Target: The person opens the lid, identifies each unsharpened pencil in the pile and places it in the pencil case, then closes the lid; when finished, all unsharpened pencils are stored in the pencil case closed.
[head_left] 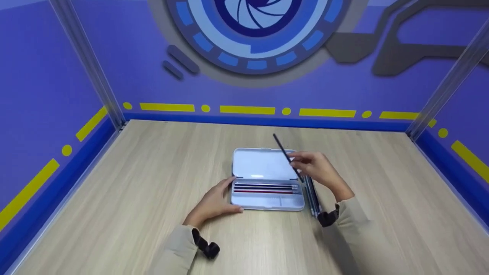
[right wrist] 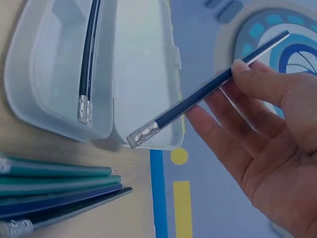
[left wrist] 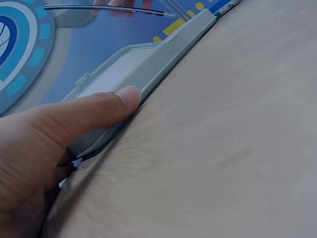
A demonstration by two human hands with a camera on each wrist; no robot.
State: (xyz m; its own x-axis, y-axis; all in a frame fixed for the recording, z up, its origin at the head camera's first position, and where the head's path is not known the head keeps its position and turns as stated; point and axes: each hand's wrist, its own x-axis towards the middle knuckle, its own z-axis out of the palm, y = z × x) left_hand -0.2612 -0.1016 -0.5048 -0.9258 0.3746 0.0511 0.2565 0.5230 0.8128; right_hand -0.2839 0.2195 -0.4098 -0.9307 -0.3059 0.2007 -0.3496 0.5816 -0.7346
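Note:
An open white pencil case (head_left: 267,200) lies mid-table, its lid (head_left: 263,162) flat behind the tray. Several dark and red pencils (head_left: 263,188) lie inside. My left hand (head_left: 225,196) grips the case's left end, with the thumb (left wrist: 99,111) pressed on the front wall of the case (left wrist: 163,59). My right hand (head_left: 300,162) pinches a dark blue pencil (head_left: 284,152) above the case's right end, eraser end down. In the right wrist view the fingers (right wrist: 247,94) hold that pencil (right wrist: 208,89) over the lid (right wrist: 143,59).
Several loose pencils (head_left: 312,196) lie on the wooden table (head_left: 114,183) just right of the case; they show as a fan of green and blue pencils (right wrist: 59,193). Blue walls (head_left: 46,95) close the table in at the left, back and right.

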